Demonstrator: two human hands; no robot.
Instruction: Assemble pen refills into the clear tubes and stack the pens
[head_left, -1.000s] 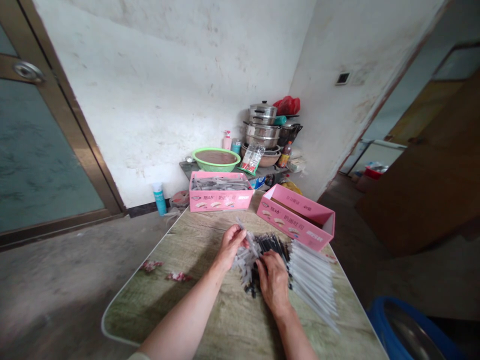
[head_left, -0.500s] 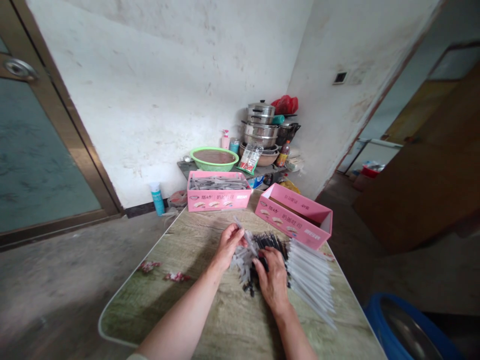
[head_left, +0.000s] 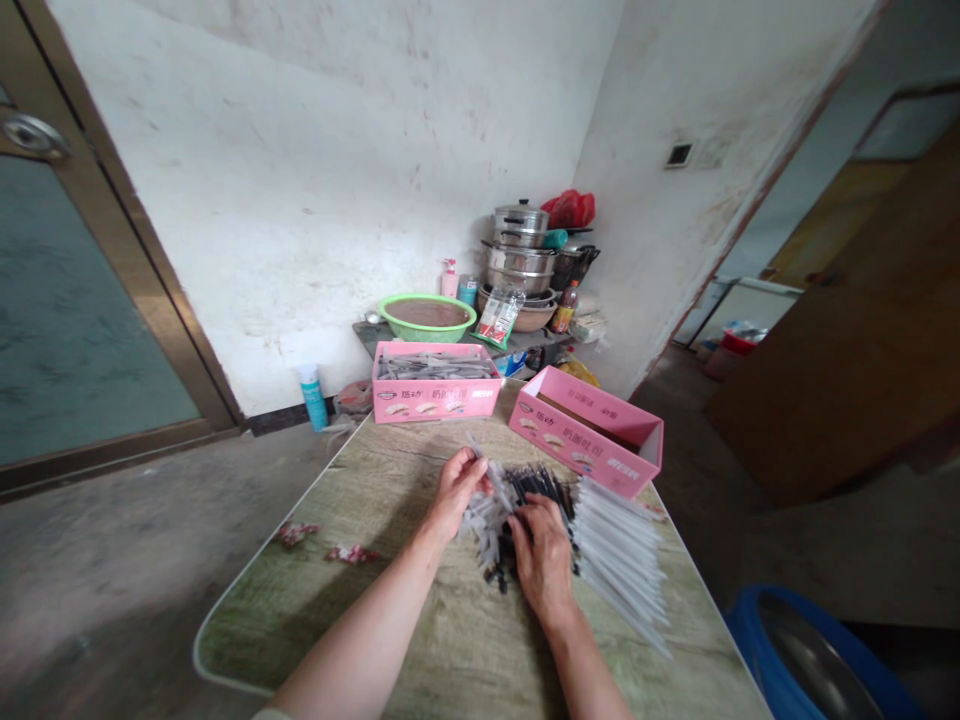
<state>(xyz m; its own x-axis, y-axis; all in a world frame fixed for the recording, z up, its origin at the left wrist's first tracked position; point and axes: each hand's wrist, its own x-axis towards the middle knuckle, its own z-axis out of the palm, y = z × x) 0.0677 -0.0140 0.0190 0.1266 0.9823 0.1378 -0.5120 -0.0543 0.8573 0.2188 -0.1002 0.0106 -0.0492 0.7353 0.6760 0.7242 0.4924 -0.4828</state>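
My left hand (head_left: 461,488) pinches a thin translucent plastic sleeve (head_left: 478,450) between thumb and fingers, its end pointing away from me. Close beside it, my right hand (head_left: 541,555) is closed, fingers bent over the lower end of the sleeve and the black sticks; what it grips is hidden. Under and behind the right hand lies a pile of thin black sticks (head_left: 546,484), of a kind I cannot make out. Short pale translucent pieces (head_left: 486,525) lie heaped between the hands. To the right, long translucent sleeves (head_left: 619,560) lie side by side.
A pink box (head_left: 437,402) full of thin sleeved pieces stands at the table's back edge. Right of it is a second pink box (head_left: 589,430), its inside mostly in view. Behind are a green basin (head_left: 427,328) and stacked pots (head_left: 521,250). The wood-patterned table (head_left: 360,600) has a pale rim.
The right hand's fingers have shifted slightly, near the lower end of the sleeve. My left hand keeps its pinch in nearly the same place. The boxes have not moved on the table.
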